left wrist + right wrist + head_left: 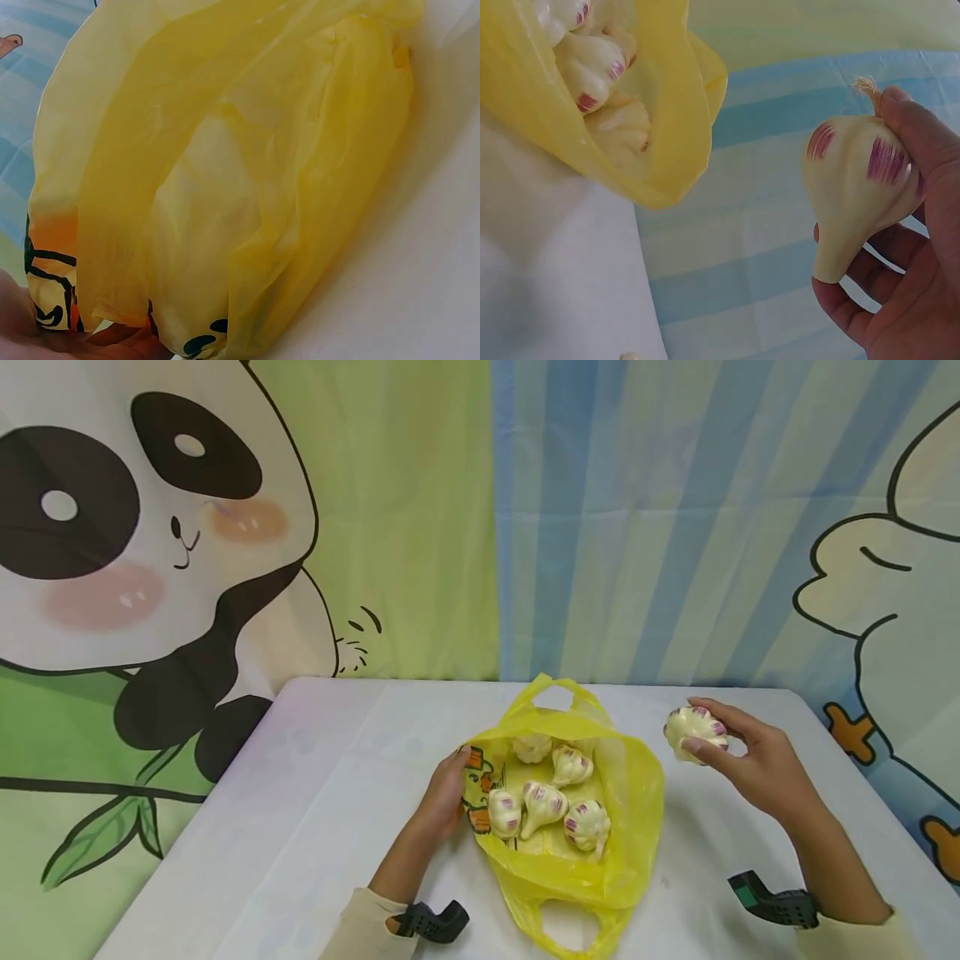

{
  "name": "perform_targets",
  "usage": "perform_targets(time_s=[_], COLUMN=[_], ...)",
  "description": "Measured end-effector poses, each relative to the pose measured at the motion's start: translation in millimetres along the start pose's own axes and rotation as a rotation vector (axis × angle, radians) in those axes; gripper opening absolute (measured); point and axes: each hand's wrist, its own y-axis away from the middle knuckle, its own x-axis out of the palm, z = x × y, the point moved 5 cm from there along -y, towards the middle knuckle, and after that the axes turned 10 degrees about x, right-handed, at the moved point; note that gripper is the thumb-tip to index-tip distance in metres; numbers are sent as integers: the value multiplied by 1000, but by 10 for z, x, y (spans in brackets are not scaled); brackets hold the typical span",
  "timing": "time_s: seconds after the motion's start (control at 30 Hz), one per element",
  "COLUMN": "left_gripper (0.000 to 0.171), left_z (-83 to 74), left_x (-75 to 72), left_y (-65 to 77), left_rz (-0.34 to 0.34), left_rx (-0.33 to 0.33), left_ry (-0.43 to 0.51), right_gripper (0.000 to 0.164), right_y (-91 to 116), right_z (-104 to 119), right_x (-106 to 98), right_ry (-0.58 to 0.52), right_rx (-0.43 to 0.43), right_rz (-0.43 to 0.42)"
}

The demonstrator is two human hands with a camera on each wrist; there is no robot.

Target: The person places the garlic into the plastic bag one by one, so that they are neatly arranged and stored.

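A yellow plastic bag (633,810) lies on the table with its mouth spread open. Inside it are several white garlic bulbs (544,804) with purple streaks. My left hand (444,793) grips the bag's left rim near a printed cartoon. In the left wrist view the bag (202,150) hides most of that hand. To the right of the bag, my right hand (768,768) holds another garlic bulb (862,180) up off the table, between thumb and fingers. Its roots touch the thumb side, and its stem end rests by the fingertips.
The white table (315,827) carries the bag, with two handle loops pointing to the back and front. Behind stands a curtain (420,527) printed with a panda and stripes. Each wrist wears a black band (772,902).
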Motion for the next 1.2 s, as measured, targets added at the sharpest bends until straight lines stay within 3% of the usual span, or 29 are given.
perform_targets(time_s=[0.4, 0.73, 1.07, 1.2], left_gripper=[51, 49, 48, 48], left_z=[16, -3, -69, -81], left_x=[-12, -20, 32, 38], left_y=[-16, 17, 22, 30], left_rz=[-5, -26, 13, 3], left_rx=[0, 1, 6, 7], left_ry=[-13, -6, -40, -47], right_gripper=[56, 55, 53, 51], right_y=[-74, -148, -131, -132], right_z=[178, 325, 354, 393], right_x=[181, 399, 691, 819], right_ry=[9, -84, -206, -278], right_rx=[-46, -86, -153, -170], right_rz=[69, 166, 321, 450])
